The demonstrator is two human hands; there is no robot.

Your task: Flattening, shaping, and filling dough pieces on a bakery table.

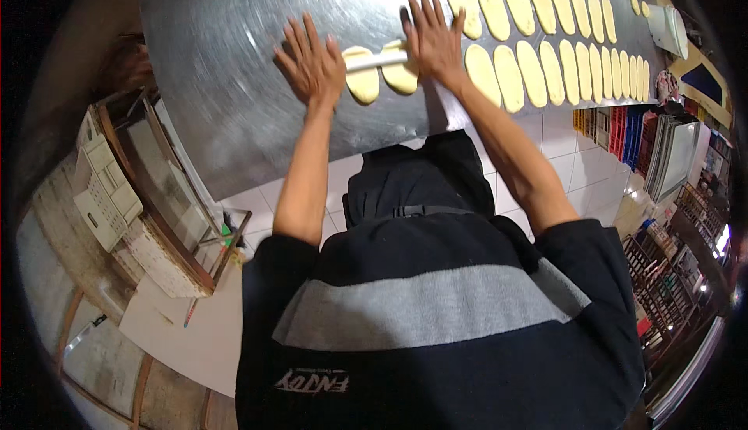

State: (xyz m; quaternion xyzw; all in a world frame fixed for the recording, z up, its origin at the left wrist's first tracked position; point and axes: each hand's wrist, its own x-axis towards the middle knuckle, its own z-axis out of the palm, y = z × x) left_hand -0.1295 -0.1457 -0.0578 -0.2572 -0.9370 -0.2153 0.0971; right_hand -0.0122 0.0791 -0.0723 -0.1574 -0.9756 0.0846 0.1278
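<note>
A pale rolling pin [377, 61] lies across two flattened oval dough pieces on the metal table [226, 64]. My left hand [315, 64] rests flat over its left end, fingers stretched out and spread. Over the right end lies my right hand [436, 47], also flat with its fingers extended. Between the hands, the left dough piece [362, 87] and the right dough piece [402, 79] show above and below the pin. Both ends of the pin are hidden beneath my palms.
Several flattened dough ovals stand in a far row [516, 5] and a near row [532, 75] on the table's right. Stacked crates [619, 138] are right of the table. A pale plastic basket [107, 185] sits at the left, beyond the table's edge.
</note>
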